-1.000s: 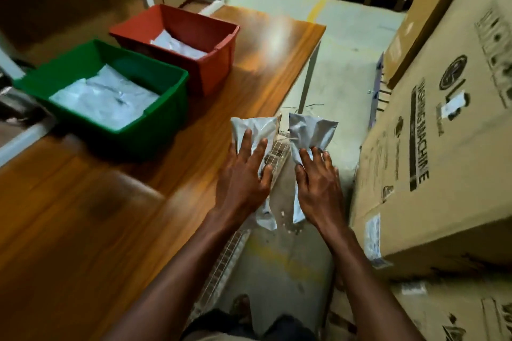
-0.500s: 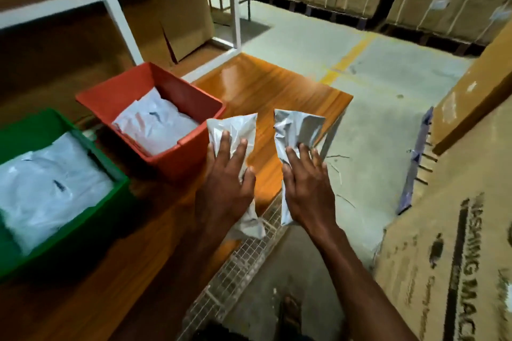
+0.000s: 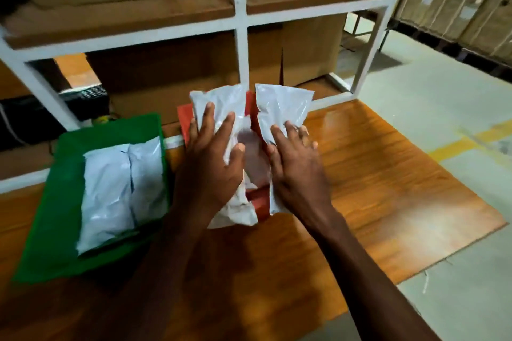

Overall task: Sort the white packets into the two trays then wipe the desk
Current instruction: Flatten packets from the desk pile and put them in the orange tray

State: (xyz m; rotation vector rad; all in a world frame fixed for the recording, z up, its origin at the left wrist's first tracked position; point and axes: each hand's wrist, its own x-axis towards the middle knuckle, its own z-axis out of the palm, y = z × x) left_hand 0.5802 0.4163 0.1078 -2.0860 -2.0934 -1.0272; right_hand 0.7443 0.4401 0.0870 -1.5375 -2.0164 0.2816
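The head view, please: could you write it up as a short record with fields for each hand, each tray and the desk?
left hand: holds a white packet over the red tray
right hand: holds a second white packet, beside the first
red tray: mostly hidden behind hands and packets; contents cannot be told
green tray: left of the red tray, white packets lying inside
desk: wooden, glossy; no loose packets visible on it
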